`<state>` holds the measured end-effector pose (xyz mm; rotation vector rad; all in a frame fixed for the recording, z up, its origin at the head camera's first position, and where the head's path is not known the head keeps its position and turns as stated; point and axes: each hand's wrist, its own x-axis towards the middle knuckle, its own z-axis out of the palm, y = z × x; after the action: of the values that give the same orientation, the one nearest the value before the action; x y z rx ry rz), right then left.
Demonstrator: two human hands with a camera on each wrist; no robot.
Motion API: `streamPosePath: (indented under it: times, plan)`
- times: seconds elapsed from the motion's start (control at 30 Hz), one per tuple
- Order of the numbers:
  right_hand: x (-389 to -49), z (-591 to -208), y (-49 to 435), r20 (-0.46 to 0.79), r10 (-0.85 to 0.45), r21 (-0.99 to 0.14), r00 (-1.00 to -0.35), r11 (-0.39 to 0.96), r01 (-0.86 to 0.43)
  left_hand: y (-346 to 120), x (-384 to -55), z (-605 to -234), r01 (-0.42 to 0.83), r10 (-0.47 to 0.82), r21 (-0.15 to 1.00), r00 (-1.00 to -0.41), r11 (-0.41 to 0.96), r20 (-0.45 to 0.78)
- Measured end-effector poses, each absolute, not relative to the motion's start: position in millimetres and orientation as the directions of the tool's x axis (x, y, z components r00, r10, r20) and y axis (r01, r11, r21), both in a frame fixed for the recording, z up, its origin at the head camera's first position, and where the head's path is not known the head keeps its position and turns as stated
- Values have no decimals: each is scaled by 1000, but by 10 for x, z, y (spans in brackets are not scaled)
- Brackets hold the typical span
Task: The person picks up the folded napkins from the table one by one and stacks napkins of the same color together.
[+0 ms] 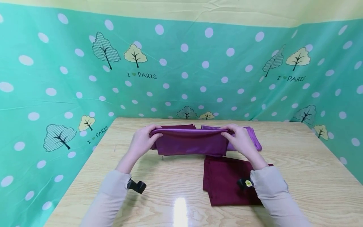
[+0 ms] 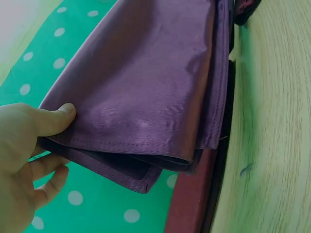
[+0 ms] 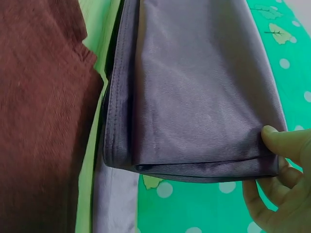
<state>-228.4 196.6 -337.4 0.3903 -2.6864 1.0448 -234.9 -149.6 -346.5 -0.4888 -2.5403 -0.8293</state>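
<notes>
A folded purple satin cloth hangs between both hands above the table, its top edge pulled nearly straight. My left hand pinches its upper left corner. At the upper right corner my right hand pinches it the same way. The left wrist view shows the thumb on top of the purple cloth, whose stitched layers part a little at the lower edge. In the right wrist view the thumb lies over the corner of the cloth, with fingers beneath.
Behind the held cloth, a folded maroon cloth lies at the left and a folded lighter purple cloth at the right. Another folded maroon cloth lies nearer, under the right forearm. A green dotted curtain surrounds the wooden table.
</notes>
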Motion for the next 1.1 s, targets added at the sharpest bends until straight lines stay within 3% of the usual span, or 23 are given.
streamPosePath:
  times: [1.1]
  plan:
    - [-2321, -3260, 2593, 427, -139, -493, -893, 792, -359, -847, -2632, -3459, 516, 366, 453, -849, 727, 380]
